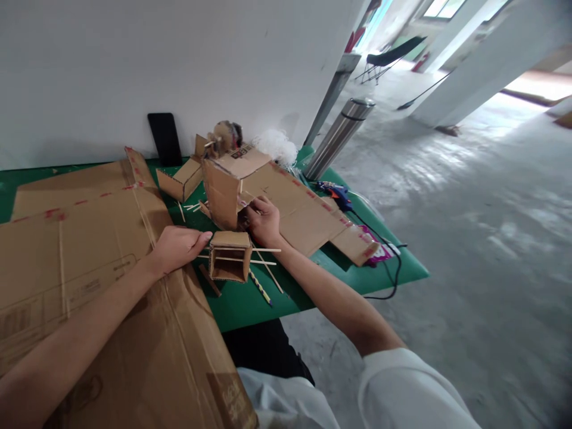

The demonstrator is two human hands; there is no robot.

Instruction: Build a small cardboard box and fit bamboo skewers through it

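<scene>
My left hand [181,249] is closed beside a small open cardboard box [229,237], its thumb pointing at the box's left side. Whether anything is inside its curled fingers is hidden. Thin wooden sticks [263,262] run through that box and poke out on both sides. Behind it, my right hand [264,220] has its fingers bent in at the lower edge of an upright cardboard piece [222,199]; what they pinch cannot be made out. A striped pencil [260,288] and a loose stick [270,271] lie on the green table [254,313] below my right wrist.
Large cardboard sheets [102,238] cover the left side and overhang the front. Behind are a black phone [165,138], an angled cardboard piece [183,179] and white stringy material [274,146]. A steel flask [337,140], a blue glue gun [335,193] and its cable [395,277] are right.
</scene>
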